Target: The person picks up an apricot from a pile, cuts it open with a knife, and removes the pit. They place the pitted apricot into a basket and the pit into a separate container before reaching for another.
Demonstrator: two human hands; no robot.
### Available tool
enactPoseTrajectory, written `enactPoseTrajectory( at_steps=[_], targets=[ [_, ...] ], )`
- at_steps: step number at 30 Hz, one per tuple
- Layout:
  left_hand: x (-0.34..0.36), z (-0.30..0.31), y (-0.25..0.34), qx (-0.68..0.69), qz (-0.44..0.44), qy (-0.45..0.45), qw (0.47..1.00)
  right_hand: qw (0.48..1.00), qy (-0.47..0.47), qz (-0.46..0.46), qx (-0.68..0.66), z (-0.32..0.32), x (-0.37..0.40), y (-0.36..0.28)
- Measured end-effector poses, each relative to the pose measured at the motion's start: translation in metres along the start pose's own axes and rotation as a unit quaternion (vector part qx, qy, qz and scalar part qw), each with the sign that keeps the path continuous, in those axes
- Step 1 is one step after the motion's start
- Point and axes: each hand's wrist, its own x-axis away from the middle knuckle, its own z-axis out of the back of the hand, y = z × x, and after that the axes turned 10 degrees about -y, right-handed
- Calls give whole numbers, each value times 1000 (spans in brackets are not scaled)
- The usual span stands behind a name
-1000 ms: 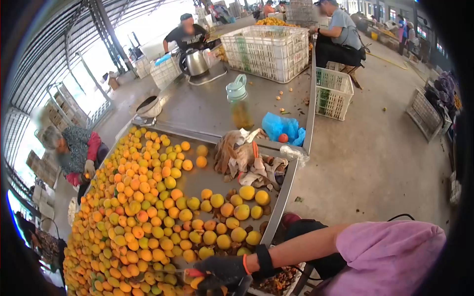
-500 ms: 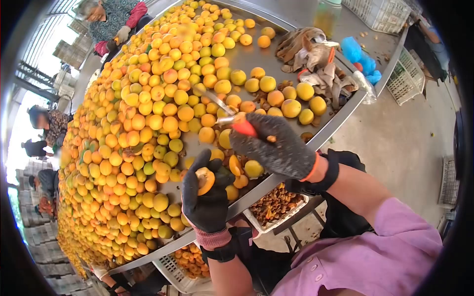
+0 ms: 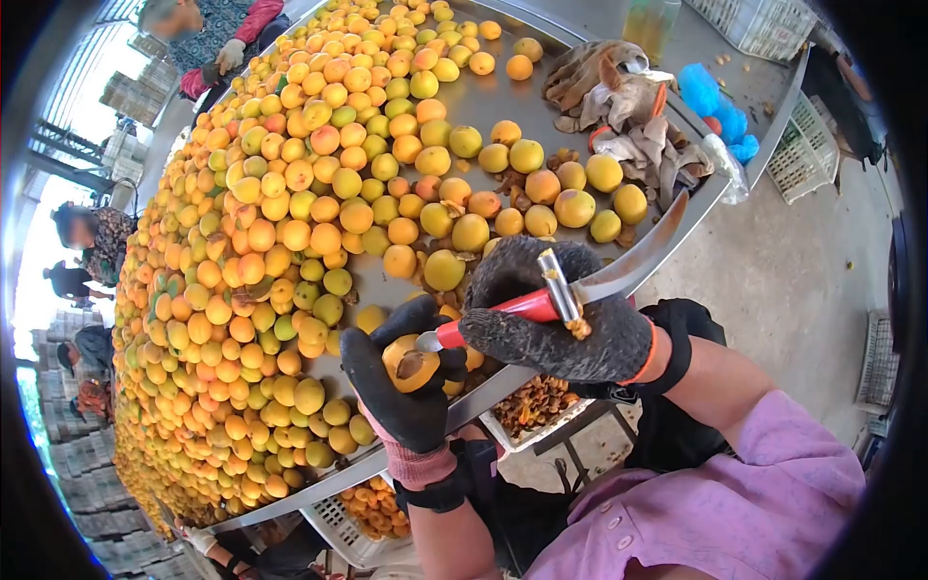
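Observation:
In my left hand (image 3: 414,416), gloved in black, rests an apricot half (image 3: 410,368), its cut face up and a brown patch at the centre. My right hand (image 3: 590,333), also in a dark glove, grips a red-handled knife (image 3: 527,307). Its curved blade points away to the upper right, and a metal piece crosses the handle. The tool's small metal tip at the other end touches the apricot half. Whole apricots (image 3: 444,270) lie on the metal table just beyond both hands.
A large heap of apricots (image 3: 261,232) covers the metal table (image 3: 483,97). Crumpled cloths (image 3: 628,126) and blue plastic (image 3: 710,101) lie at the right. Below the edge stand a crate of brown scraps (image 3: 532,406) and a crate of apricot halves (image 3: 372,512). Other people work along the far side.
My right hand has turned the knife around, so the blade now points away and the small tip meets the fruit. The apricot half has turned its cut face upward in my left hand.

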Motion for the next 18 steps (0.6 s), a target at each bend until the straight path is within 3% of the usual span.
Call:
enactPoseTrajectory(
  at_steps=[2, 4, 8, 10, 12, 14, 16, 17, 18],
  targets=[
    [1, 1, 2, -19, 16, -3, 1000, 1000, -6, -22, 18, 3, 1, -2],
    [3, -1, 2, -39, 33, -4, 999, 995, -82, -37, 46, 11, 1, -10],
    [3, -9, 0, -65, 27, 31, 997, 989, -97, 75, 77, 16, 3, -2],
    [2, -8, 6, -74, 24, 28, 997, 989, -115, 68, 61, 15, 4, 1],
    [-2, -5, 11, -88, 29, 4, 996, 990, -135, -28, -30, 14, 6, 3],
    [-2, -4, 10, -88, 25, 3, 996, 991, -126, -5, -41, 11, 5, 6],
    [0, -6, 7, -86, 24, 2, 996, 982, -90, -85, -141, 7, 7, 3],
    [1, -9, 3, -63, 18, 35, 997, 957, -80, -172, -220, 4, 13, 2],
    [0, -11, 2, -40, 12, 69, 997, 957, -82, -172, -219, -6, 17, 3]
  ],
)
